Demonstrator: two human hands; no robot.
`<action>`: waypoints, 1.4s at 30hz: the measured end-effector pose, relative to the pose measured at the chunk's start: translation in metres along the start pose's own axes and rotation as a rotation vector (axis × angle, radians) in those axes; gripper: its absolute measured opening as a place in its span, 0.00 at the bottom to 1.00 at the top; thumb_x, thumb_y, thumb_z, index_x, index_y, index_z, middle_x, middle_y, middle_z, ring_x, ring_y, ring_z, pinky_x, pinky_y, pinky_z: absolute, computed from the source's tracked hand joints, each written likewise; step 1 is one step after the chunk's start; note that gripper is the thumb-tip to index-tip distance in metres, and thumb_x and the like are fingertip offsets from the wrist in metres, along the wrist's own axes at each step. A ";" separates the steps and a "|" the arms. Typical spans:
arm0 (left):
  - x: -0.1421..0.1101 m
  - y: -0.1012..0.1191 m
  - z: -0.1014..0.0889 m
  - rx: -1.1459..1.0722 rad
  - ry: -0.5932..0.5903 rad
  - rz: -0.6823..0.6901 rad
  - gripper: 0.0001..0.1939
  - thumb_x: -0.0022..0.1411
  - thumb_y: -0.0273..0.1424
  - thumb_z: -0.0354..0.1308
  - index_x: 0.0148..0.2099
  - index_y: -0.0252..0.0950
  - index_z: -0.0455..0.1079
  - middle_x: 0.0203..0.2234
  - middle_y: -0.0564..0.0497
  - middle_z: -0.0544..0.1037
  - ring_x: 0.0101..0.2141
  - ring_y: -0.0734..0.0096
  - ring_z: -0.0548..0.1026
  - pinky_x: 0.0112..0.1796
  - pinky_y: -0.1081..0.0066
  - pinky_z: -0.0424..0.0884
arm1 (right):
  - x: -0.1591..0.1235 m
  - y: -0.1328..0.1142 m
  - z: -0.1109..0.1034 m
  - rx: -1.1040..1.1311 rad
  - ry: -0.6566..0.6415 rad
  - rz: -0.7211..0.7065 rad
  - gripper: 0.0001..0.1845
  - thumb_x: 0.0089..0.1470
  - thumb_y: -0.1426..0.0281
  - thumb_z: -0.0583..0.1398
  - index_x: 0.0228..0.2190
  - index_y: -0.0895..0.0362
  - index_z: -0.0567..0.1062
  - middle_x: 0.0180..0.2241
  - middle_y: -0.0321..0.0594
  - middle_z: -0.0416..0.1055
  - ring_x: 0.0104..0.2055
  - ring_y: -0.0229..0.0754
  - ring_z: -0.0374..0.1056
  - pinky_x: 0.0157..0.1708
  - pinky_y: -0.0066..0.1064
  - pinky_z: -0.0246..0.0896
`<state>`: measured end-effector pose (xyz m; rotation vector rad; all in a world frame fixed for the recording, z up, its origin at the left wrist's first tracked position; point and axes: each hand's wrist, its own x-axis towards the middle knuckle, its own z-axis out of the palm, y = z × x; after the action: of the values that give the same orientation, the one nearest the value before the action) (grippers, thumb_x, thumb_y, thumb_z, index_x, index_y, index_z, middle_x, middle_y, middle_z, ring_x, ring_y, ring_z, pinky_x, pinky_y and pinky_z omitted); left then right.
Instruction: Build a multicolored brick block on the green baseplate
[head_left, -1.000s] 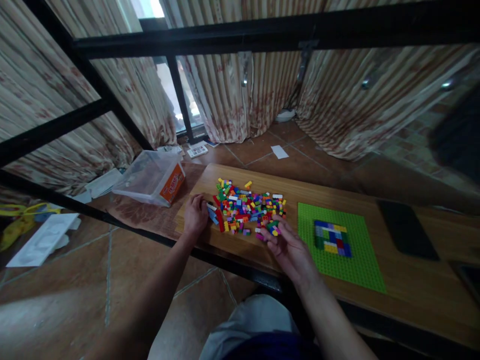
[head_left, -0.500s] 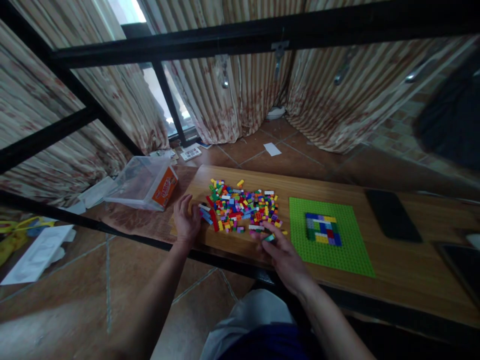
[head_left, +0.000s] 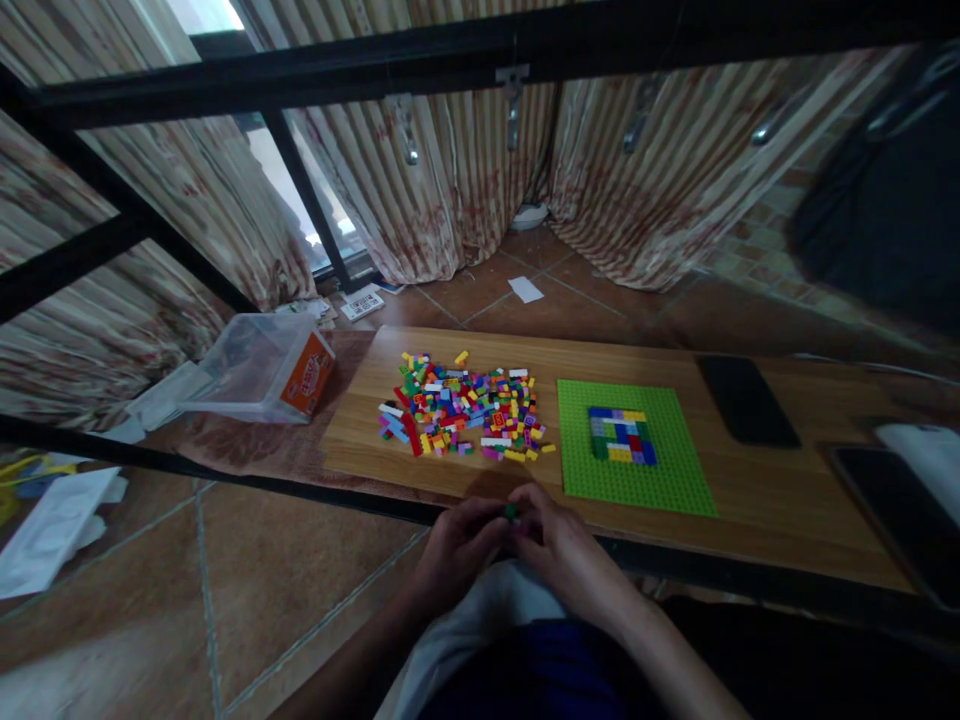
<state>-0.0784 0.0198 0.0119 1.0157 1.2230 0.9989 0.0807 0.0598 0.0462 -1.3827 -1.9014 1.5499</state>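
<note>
At the table's front edge, above my lap, my left hand (head_left: 463,545) and my right hand (head_left: 553,540) meet fingertip to fingertip. Pinched between them is a small green toy brick (head_left: 512,511), mostly covered by fingers; a hint of purple shows just below it. Beyond my hands spreads a loose pile of colourful toy bricks (head_left: 465,405). Right of the pile lies a green baseplate (head_left: 686,470), bearing a square, multicoloured brick build (head_left: 622,436).
A clear plastic box with an orange label (head_left: 259,365) stands left of the wooden table (head_left: 442,480). Toward the right end lie a dark phone-like slab (head_left: 750,400) and a black-screened device (head_left: 900,520). A black metal bar (head_left: 450,70) crosses in front of the curtains.
Both hands have left the brick pile and drawn back together at the table's front edge. The small brick from my right hand is now between both hands. The view has shifted slightly.
</note>
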 end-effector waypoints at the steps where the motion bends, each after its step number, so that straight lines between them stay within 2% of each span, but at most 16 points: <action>1: 0.001 0.005 0.000 -0.017 -0.028 -0.016 0.14 0.58 0.39 0.61 0.40 0.33 0.76 0.34 0.47 0.79 0.36 0.66 0.75 0.38 0.70 0.70 | 0.000 -0.001 -0.001 -0.020 0.005 -0.004 0.10 0.54 0.68 0.58 0.39 0.53 0.66 0.27 0.34 0.71 0.30 0.41 0.68 0.31 0.32 0.58; 3: 0.002 0.013 0.001 -0.070 -0.051 -0.045 0.13 0.56 0.38 0.63 0.37 0.32 0.76 0.30 0.48 0.78 0.33 0.68 0.74 0.36 0.71 0.69 | -0.001 -0.002 -0.002 -0.043 0.023 -0.023 0.09 0.52 0.69 0.59 0.37 0.53 0.68 0.27 0.33 0.71 0.30 0.40 0.67 0.31 0.31 0.57; 5: 0.002 0.017 0.004 -0.162 -0.022 -0.078 0.13 0.55 0.38 0.65 0.35 0.32 0.75 0.29 0.49 0.78 0.32 0.70 0.74 0.35 0.72 0.68 | -0.002 0.000 -0.003 0.010 0.028 -0.036 0.11 0.50 0.68 0.62 0.37 0.53 0.69 0.28 0.33 0.71 0.30 0.39 0.67 0.30 0.30 0.57; 8: 0.001 0.017 0.008 -0.317 0.035 -0.130 0.14 0.54 0.38 0.65 0.38 0.32 0.74 0.30 0.49 0.77 0.32 0.70 0.74 0.37 0.70 0.69 | -0.003 0.008 -0.001 0.253 0.025 -0.026 0.18 0.49 0.64 0.65 0.42 0.52 0.70 0.31 0.34 0.73 0.30 0.38 0.67 0.30 0.29 0.59; 11: -0.001 0.018 0.013 -0.401 0.078 -0.153 0.15 0.53 0.37 0.66 0.39 0.32 0.73 0.32 0.49 0.77 0.34 0.71 0.74 0.39 0.69 0.70 | -0.003 0.016 0.002 0.499 0.104 -0.014 0.19 0.48 0.61 0.65 0.42 0.53 0.72 0.32 0.35 0.74 0.31 0.37 0.67 0.31 0.29 0.60; 14: -0.001 0.024 0.019 -0.396 0.122 -0.149 0.16 0.50 0.36 0.68 0.39 0.33 0.73 0.32 0.50 0.77 0.32 0.73 0.73 0.38 0.71 0.70 | -0.003 0.018 0.007 0.629 0.225 -0.006 0.16 0.48 0.58 0.65 0.36 0.54 0.76 0.27 0.34 0.73 0.27 0.36 0.65 0.27 0.27 0.58; 18: 0.000 0.029 0.025 -0.320 0.148 -0.150 0.16 0.49 0.37 0.68 0.38 0.33 0.72 0.29 0.53 0.75 0.29 0.75 0.72 0.35 0.72 0.70 | -0.002 0.017 0.012 0.668 0.329 -0.013 0.13 0.47 0.58 0.66 0.29 0.55 0.77 0.25 0.34 0.72 0.25 0.35 0.63 0.25 0.27 0.56; 23: 0.003 0.026 0.024 -0.178 0.129 -0.110 0.15 0.51 0.38 0.66 0.36 0.33 0.71 0.26 0.53 0.74 0.28 0.75 0.71 0.32 0.74 0.69 | -0.004 0.023 0.017 0.583 0.363 -0.027 0.13 0.50 0.58 0.64 0.29 0.55 0.77 0.24 0.34 0.71 0.25 0.35 0.62 0.25 0.27 0.55; 28: 0.004 0.027 0.026 -0.169 0.130 -0.133 0.16 0.50 0.38 0.67 0.35 0.32 0.71 0.25 0.52 0.74 0.28 0.74 0.72 0.32 0.72 0.70 | -0.003 0.026 0.020 0.661 0.395 -0.010 0.13 0.49 0.59 0.65 0.28 0.56 0.77 0.22 0.34 0.69 0.23 0.33 0.60 0.23 0.25 0.54; 31: 0.004 0.033 0.028 -0.255 0.098 -0.181 0.16 0.49 0.39 0.68 0.34 0.31 0.72 0.26 0.52 0.75 0.29 0.73 0.73 0.34 0.72 0.71 | -0.003 0.026 0.019 0.774 0.380 0.025 0.14 0.47 0.58 0.66 0.27 0.57 0.77 0.20 0.33 0.68 0.20 0.31 0.57 0.19 0.24 0.50; 35: 0.004 0.036 0.027 -0.333 0.033 -0.206 0.16 0.50 0.38 0.68 0.36 0.32 0.72 0.29 0.50 0.77 0.30 0.74 0.74 0.35 0.71 0.71 | -0.005 0.026 0.016 1.083 0.294 0.105 0.13 0.44 0.60 0.68 0.27 0.57 0.76 0.20 0.31 0.67 0.18 0.28 0.56 0.19 0.22 0.51; 39: 0.004 0.030 0.027 -0.307 0.016 -0.108 0.14 0.51 0.35 0.68 0.37 0.34 0.73 0.32 0.50 0.78 0.34 0.71 0.75 0.40 0.69 0.72 | -0.009 0.026 0.013 1.327 0.213 0.223 0.10 0.43 0.65 0.68 0.28 0.57 0.75 0.23 0.33 0.69 0.23 0.31 0.61 0.21 0.22 0.55; 42: 0.003 0.022 0.026 -0.224 0.039 -0.030 0.13 0.52 0.34 0.67 0.40 0.36 0.73 0.32 0.50 0.78 0.34 0.69 0.75 0.40 0.67 0.72 | -0.011 0.024 0.012 1.357 0.142 0.282 0.11 0.44 0.63 0.66 0.29 0.56 0.74 0.22 0.32 0.66 0.21 0.31 0.59 0.18 0.22 0.50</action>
<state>-0.0531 0.0269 0.0346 0.8042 1.1260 1.1089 0.0878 0.0429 0.0244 -0.9927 -0.2483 2.0804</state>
